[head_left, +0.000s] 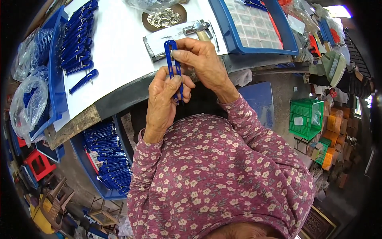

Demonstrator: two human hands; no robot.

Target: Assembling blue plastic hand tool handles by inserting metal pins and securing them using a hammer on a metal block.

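Above the table's near edge, both hands hold a blue two-legged plastic piece (168, 57) that looks like a drawing compass. Its rounded, joined end points up and away, and its slotted legs run down toward me. My left hand (160, 101) is closed around the lower legs. Thumb and fingers of my right hand (203, 61) pinch it near the top; the fingertips behind it are hidden. Just beyond lies a flat pale block (153, 46) with a hammer (195, 28) resting at its far right. A brown dish (148, 24) of small metal parts (165, 18) sits behind.
A row of similar blue pieces (77, 44) and one separate piece (83, 81) lie left on the white tabletop (115, 51). Blue trays hold bagged parts (30, 97) at far left and flat clear packs (254, 28) at right. Below the table edge, another tray holds blue pieces (105, 151).
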